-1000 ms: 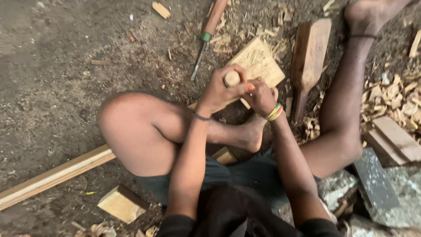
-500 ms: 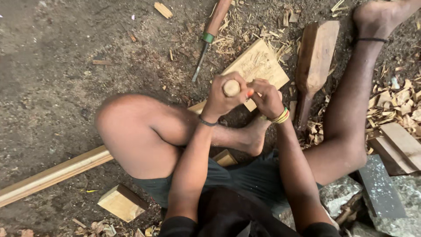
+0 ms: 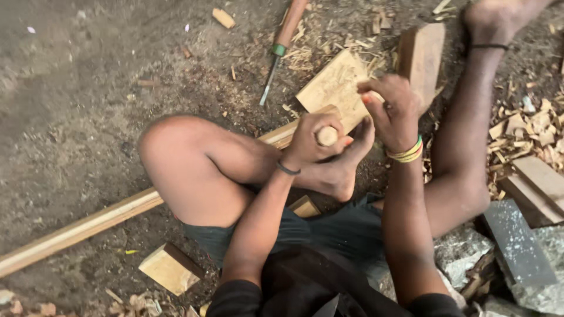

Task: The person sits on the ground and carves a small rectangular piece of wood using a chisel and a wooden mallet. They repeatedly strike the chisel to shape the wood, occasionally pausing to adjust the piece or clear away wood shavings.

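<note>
My left hand (image 3: 311,140) is closed around a round wooden handle (image 3: 327,136), whose pale end shows above the fist. It sits over a long wooden strip (image 3: 88,226) near my foot. My right hand (image 3: 392,111) hovers beside it with fingers apart, holding nothing, above a flat carved wooden block (image 3: 333,88). The tool's lower part is hidden by my hand and foot.
A chisel with a wooden handle and green collar (image 3: 281,48) lies on the dirt beyond. A wooden mallet (image 3: 420,54) rests at the right, wood chips (image 3: 523,126) around it. A small wood block (image 3: 170,268) lies near my knee. Grey stones (image 3: 517,246) sit at lower right.
My right hand has lifted off the handle and opened, moving up and right. My left hand keeps its grip. The camera view has shifted slightly.
</note>
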